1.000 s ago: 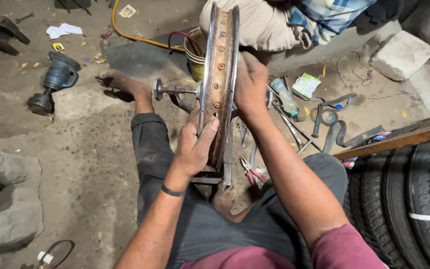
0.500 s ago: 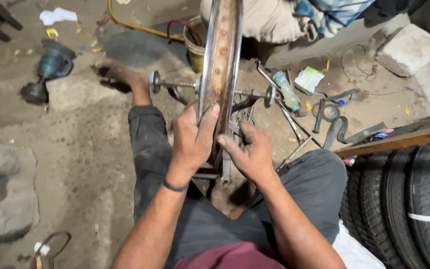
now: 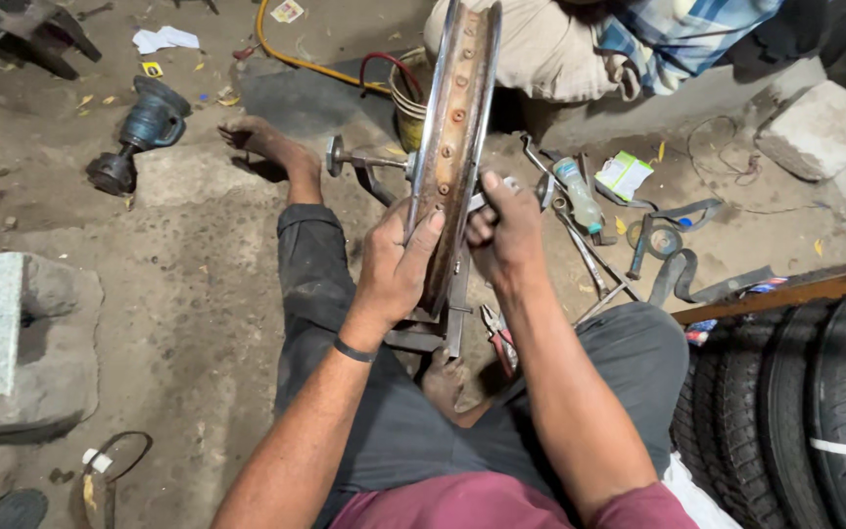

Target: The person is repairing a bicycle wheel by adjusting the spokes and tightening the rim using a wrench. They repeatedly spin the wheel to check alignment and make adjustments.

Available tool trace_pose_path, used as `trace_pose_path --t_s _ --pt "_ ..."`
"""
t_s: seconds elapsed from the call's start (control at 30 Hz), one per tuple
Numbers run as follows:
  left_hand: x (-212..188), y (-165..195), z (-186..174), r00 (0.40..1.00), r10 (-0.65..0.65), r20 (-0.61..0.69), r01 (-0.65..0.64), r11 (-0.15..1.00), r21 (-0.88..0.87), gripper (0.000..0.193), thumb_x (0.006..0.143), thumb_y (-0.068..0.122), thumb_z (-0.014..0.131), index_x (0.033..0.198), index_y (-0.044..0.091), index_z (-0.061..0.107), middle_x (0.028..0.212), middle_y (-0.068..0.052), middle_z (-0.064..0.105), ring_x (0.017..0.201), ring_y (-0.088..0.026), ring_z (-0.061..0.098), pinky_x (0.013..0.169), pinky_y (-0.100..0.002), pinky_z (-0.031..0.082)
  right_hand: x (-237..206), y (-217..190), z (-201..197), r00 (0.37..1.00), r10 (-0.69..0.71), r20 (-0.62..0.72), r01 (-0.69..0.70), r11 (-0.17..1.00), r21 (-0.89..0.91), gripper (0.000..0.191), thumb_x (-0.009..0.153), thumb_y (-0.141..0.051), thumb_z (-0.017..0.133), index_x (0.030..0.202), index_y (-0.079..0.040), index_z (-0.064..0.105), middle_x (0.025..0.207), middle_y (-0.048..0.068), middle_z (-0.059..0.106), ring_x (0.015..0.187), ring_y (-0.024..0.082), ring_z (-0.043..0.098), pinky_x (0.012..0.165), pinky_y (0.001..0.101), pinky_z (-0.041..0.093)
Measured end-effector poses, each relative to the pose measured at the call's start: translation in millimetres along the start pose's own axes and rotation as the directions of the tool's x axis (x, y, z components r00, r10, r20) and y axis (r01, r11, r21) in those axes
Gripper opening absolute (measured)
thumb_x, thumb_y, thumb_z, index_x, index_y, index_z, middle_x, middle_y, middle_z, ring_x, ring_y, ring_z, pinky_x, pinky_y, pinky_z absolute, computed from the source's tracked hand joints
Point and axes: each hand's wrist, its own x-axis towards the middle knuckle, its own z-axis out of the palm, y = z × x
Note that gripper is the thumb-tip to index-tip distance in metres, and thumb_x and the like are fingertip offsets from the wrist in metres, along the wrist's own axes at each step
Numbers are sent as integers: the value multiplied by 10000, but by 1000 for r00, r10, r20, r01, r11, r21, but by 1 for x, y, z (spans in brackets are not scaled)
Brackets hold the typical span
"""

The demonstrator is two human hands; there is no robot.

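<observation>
A rusty metal wheel rim (image 3: 454,108) stands upright on edge in a truing stand (image 3: 443,328) between my legs, its axle (image 3: 359,158) sticking out to the left. My left hand (image 3: 396,264) grips the rim's near edge, thumb on its inner face. My right hand (image 3: 506,235) is closed on the right side of the rim, with a small metal tool showing at the fingers. I sit on the dirt floor, my bare left foot (image 3: 261,142) stretched out to the left.
Pliers (image 3: 497,328) lie by my right knee. Wrenches, a plastic bottle (image 3: 580,196) and a small box lie right of the rim. A grey metal part (image 3: 144,127) lies far left. Tyres (image 3: 805,392) are stacked at right, a concrete block (image 3: 12,343) at left. Another person sits behind.
My right hand went from the rim's top edge down to its lower right side by my left hand. My left hand stayed on the rim. The view drew closer.
</observation>
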Motion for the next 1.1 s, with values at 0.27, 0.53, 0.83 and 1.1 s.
trace_pose_path --t_s 0.27,0.53,0.83,1.1 --pt "-3 -4 1 999 19 29 -19 1000 2 311 1094 261 550 1181 -16 661 1101 -136 681 1071 -245 657 984 -358 508 6 -6 6 973 -229 -16 170 765 -621 266 1023 -173 664 1243 -44 589 712 27 527 580 86 488 486 228 390" --pt "-16 -45 4 997 65 -35 -64 998 29 436 1081 285 563 1371 -40 550 1284 -177 634 1198 -291 627 1074 -389 486 -12 33 6 746 -633 208 495 317 -809 200 1106 -104 562 1254 14 495 1054 108 588 960 225 608 872 315 515" --pt "107 20 4 988 35 153 -39 999 25 422 1120 223 506 1453 -37 496 1404 -178 607 1349 -280 574 1157 -442 435 48 -7 -80 693 -663 284 193 -210 -959 221 998 -78 608 1200 7 577 1070 262 634 972 450 624 837 494 539" --pt "128 -9 -3 973 188 133 -215 946 241 329 990 34 498 1294 -4 619 1410 -190 626 1419 -340 526 1228 -501 347 82 42 -141 774 -622 116 -74 -272 -960 313 1054 -181 680 1295 -16 567 1261 258 641 1150 468 634 910 547 520"
